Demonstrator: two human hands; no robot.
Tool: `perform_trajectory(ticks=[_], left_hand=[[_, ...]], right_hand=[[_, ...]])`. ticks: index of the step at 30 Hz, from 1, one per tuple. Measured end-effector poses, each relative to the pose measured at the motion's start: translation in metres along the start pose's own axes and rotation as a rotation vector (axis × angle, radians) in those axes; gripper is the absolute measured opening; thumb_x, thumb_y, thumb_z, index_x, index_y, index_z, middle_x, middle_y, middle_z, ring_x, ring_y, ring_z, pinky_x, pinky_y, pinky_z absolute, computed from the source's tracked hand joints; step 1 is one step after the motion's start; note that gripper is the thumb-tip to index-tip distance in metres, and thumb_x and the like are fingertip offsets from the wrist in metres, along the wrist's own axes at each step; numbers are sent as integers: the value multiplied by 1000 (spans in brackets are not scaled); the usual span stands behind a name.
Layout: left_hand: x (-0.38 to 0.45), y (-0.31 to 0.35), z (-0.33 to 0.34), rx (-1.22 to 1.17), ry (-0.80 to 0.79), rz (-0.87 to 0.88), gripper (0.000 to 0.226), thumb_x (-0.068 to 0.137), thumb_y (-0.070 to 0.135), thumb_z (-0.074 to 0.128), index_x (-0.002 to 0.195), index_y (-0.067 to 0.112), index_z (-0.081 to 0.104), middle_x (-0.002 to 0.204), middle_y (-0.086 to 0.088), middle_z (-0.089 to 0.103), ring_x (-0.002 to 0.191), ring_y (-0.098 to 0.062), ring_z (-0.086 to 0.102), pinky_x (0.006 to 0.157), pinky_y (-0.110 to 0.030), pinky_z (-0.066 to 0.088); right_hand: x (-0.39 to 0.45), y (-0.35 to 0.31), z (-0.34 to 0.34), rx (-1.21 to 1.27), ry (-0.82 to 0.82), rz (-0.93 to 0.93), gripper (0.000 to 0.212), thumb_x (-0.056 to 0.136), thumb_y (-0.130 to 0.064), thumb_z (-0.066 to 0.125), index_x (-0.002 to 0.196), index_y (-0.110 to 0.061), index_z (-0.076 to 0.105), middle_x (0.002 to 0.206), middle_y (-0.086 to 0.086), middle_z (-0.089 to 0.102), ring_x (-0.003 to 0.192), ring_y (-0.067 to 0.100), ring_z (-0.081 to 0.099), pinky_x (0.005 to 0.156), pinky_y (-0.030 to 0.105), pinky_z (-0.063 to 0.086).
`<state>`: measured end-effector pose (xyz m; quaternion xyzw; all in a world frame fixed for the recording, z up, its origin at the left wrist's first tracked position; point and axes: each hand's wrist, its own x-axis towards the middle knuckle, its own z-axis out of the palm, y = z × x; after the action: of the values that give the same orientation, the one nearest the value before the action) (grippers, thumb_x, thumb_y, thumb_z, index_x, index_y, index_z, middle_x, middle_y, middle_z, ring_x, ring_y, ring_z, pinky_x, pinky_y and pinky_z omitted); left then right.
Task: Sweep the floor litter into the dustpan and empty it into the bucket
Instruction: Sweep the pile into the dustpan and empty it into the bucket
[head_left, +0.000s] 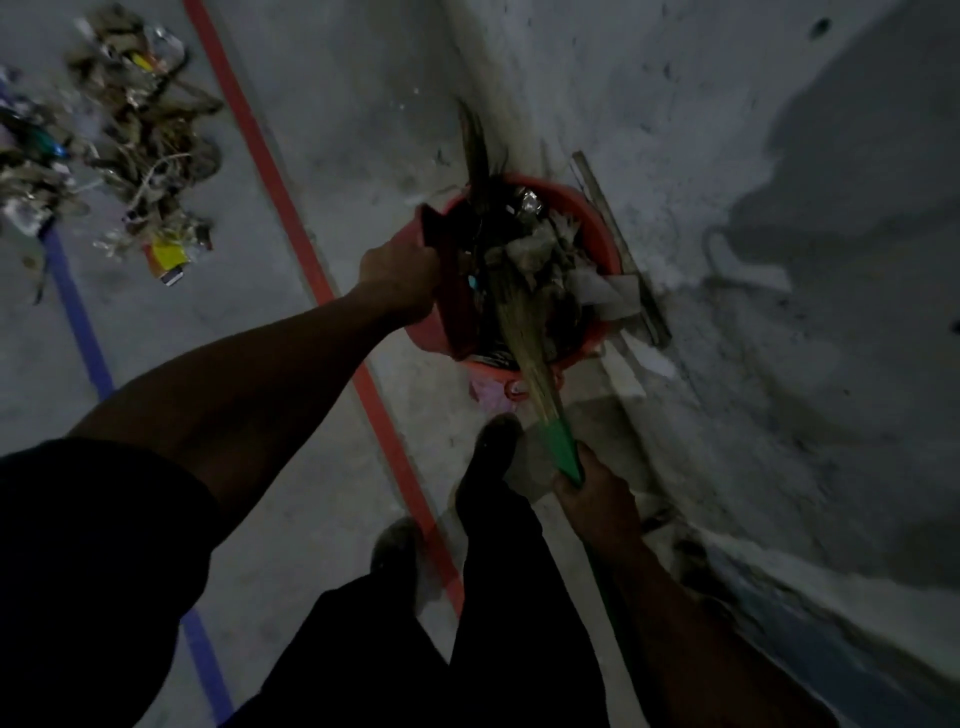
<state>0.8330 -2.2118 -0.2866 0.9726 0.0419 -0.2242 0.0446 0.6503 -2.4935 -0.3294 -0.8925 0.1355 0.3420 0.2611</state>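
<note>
A red bucket (597, 228) stands on the floor against the wall, full of paper scraps and debris. My left hand (400, 275) grips the handle of a red dustpan (441, 291) tipped on edge over the bucket's left rim. My right hand (597, 499) holds the green handle of a straw broom (524, 332). Its bristles reach across the bucket's contents and stick out past the far rim. A large pile of litter (130, 135) lies on the floor at the upper left.
A red tape line (291, 223) and a blue tape line (78, 322) run across the grey concrete floor. A rough wall (779, 208) rises on the right. My two shoes (493, 447) stand just before the bucket. A wooden strip (618, 244) leans at the wall's foot.
</note>
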Motion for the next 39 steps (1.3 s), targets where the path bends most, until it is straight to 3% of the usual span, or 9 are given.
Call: perform_trajectory(ticks=[7,12,22,24,27,30,33,37,39], left_hand=[[-79,-33,-11,-2,40,96,35,95,20,52,129,22,58,120,-15,57,102,-37,59,68,-35,40],[-131,-48,-11,-48,13,77,35,93,17,48,124,26,63,117,-9,64,102,-34,61,80,-38,49],[-219,-77,21,-332,33,122,36,96,20,44,129,21,57,125,-13,57,95,-29,54,73,-35,41],[-236,-79,26,-499,-9,122,33,92,13,46,120,16,61,116,-16,59,90,-29,55,73,-33,47],[-260,-78,35,-872,-41,-7,11,91,12,50,85,13,59,67,-8,49,51,-20,44,42,-22,35],[-277,-80,46,-1051,-57,-186,11,88,9,51,88,2,59,58,-5,36,45,-17,33,41,-21,27],[-295,-83,59,-1094,-71,-223,16,82,1,53,95,-3,63,57,-5,38,41,-15,33,38,-19,25],[-318,-83,73,-1039,-74,-267,22,86,17,63,65,7,61,61,-12,54,41,-18,40,42,-23,30],[-327,-79,79,-975,-71,-255,18,83,13,63,67,5,60,65,-14,54,48,-21,47,49,-28,35]], right_hand=[[-77,-2,13,-51,180,54,58,88,-28,62,143,-20,46,124,14,61,114,34,57,90,38,49],[-115,-9,25,-27,282,0,61,90,-30,59,147,-27,38,127,12,56,117,35,55,94,44,48],[-177,-20,44,295,288,-73,54,91,-27,63,143,-24,46,125,7,61,111,30,59,95,39,49],[-187,-27,41,497,246,-30,47,90,-18,64,136,-19,54,101,8,66,86,30,65,76,39,56],[-199,-34,35,821,144,91,25,90,-12,64,115,-11,63,74,13,61,53,26,56,45,29,49],[-209,-29,33,927,87,127,6,92,-16,62,95,-11,62,71,15,57,49,25,53,42,28,46],[-214,-19,35,957,61,124,12,93,-21,64,91,-10,61,65,13,57,45,22,53,41,27,46],[-212,-10,30,934,34,102,16,92,-23,65,97,-8,62,66,13,57,47,23,53,43,28,46],[-208,-8,23,912,25,80,16,92,-24,65,98,-9,62,63,13,57,46,23,53,44,29,46]])
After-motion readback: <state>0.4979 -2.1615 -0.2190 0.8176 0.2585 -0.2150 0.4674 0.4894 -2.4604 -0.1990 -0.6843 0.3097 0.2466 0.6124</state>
